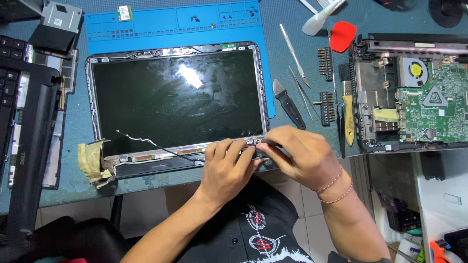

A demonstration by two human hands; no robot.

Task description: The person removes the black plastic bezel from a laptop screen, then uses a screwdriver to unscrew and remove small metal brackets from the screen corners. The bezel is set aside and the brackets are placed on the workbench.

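One laptop display panel (178,100) lies face up on one blue work mat (170,22), bezel removed, with one thin black antenna wire (146,142) trailing across its lower edge. Both hands work at the panel's 5 o'clock corner. The left hand (225,168) presses its curled fingers on the lower frame; the right hand (300,156) pinches what appears to be the hinge bracket (257,142), though fingers hide the contact. At 3 o'clock lie two screwdriver-bit strips (325,78), one black pry tool (288,103) and one opened laptop base (414,92) with its green circuit board exposed.
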